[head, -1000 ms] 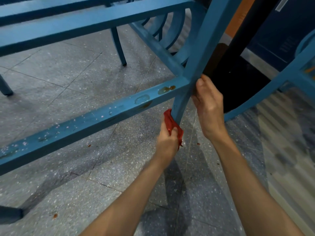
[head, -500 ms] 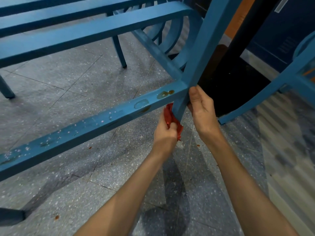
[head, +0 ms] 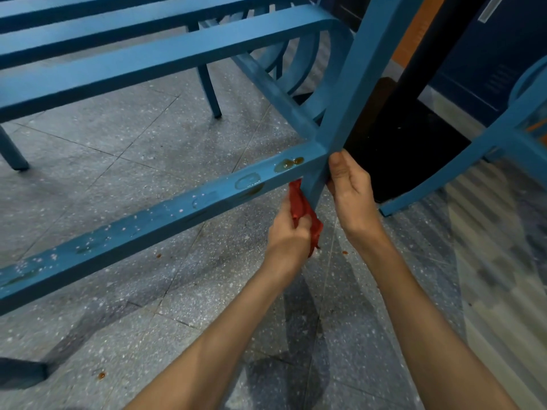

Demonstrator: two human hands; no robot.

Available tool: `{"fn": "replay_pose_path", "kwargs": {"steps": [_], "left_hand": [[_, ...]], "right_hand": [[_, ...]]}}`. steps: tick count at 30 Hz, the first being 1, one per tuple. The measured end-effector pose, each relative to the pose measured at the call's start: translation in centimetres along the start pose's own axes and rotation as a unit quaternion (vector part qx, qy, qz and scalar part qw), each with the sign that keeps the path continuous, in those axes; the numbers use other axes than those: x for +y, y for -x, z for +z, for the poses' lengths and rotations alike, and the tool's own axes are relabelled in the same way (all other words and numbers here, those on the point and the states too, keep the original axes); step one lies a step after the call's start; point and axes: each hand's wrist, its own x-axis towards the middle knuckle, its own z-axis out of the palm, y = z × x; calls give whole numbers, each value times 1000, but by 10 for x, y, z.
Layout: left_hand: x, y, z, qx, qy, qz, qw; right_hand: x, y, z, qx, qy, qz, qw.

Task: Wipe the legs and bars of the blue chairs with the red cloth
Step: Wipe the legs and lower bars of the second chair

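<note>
A blue chair leg [head: 352, 84] slants down through the upper middle and meets a long blue crossbar [head: 154, 220]. The crossbar carries brown stains, clear droplets and white specks. My left hand [head: 291, 232] grips the red cloth [head: 300, 207] and presses it against the leg's lower end, just under the joint. My right hand [head: 352, 193] holds the same leg from the right, thumb at the joint. The foot of the leg is hidden behind my hands and the cloth.
More blue bars [head: 142, 63] and legs [head: 208, 90] fill the top left. A second blue chair [head: 461, 164] stands at the right. A black post [head: 426, 54] on a black base [head: 405, 155] rises behind the leg. Speckled grey floor tiles [head: 133, 291] show small brown spots.
The chair leg and crossbar sit a little lower in view than a second ago. Both hands stay on the leg, and the cloth has slid up closer to the joint.
</note>
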Motion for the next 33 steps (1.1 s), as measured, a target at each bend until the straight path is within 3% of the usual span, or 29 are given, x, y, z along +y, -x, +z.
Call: {"fn": "replay_pose_path", "kwargs": {"steps": [4, 14, 21, 27, 33], "left_hand": [[14, -6, -5, -1, -38, 67, 997], [1, 12, 2, -6, -46, -13, 999], [34, 11, -2, 25, -10, 86, 996], [32, 6, 3, 43, -70, 89, 993], [11, 15, 10, 23, -36, 41, 998]], "right_hand": [[0, 0, 0, -4, -13, -7, 1000], [3, 1, 0, 3, -3, -1, 1000], [1, 1, -1, 5, 7, -11, 1000], [1, 2, 0, 8, 14, -5, 1000], [1, 2, 0, 7, 13, -3, 1000]]}}
